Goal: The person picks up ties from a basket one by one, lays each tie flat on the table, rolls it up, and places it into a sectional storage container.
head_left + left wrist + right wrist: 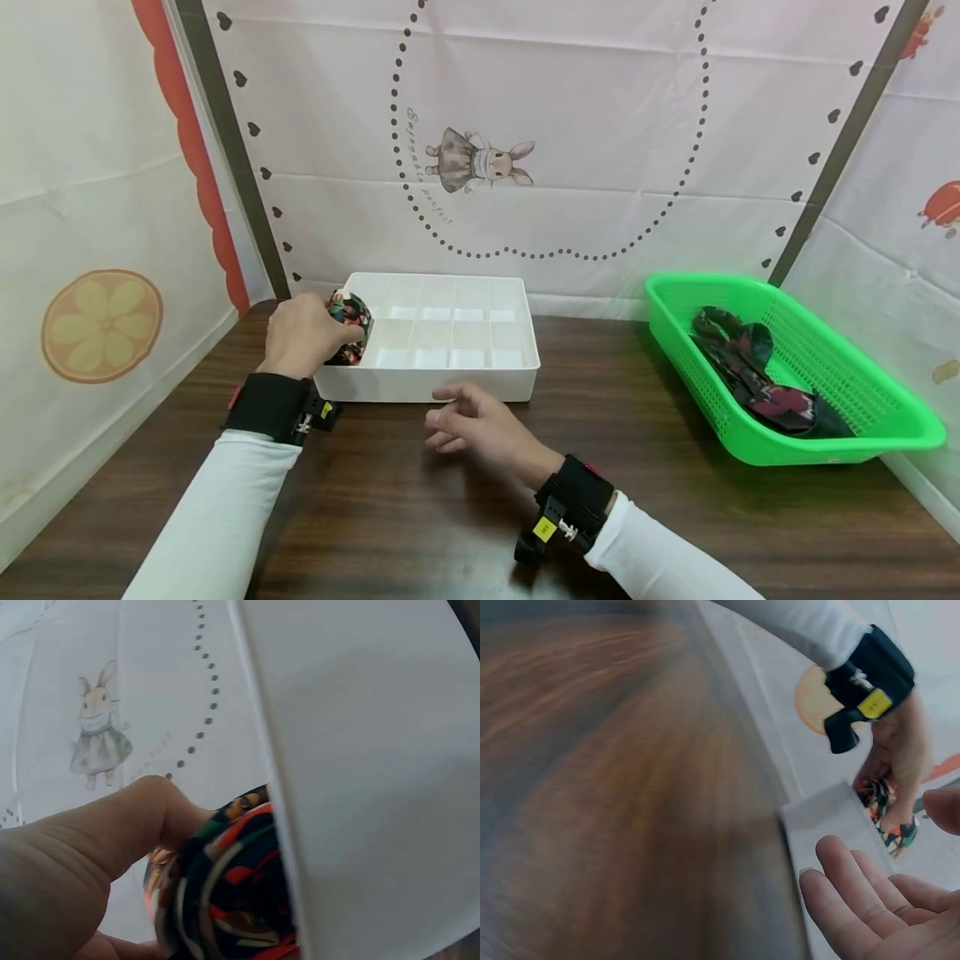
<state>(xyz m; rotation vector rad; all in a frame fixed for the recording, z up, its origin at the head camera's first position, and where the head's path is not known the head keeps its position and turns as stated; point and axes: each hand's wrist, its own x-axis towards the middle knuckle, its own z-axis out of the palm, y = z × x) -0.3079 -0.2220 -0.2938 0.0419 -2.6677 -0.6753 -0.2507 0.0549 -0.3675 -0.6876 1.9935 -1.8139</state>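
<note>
Two bare hands are at work over one worktop. The left grip is curled round one rolled patterned cloth, which lies between thumb and fingers, partly hidden by the near rim of one white divided box stretching rightward from that grip. The right grip holds nothing, its fingers apart and loosely bent near the box's front wall. Well to its right stands one green basket with dark patterned fabric; whether one piece or more, I cannot tell. Beyond both grips, one printed rabbit has curved script beginning "Enjoy"; the remainder is too small to read surely. Two black wristbands each carry a yellow label, illegible.
</note>
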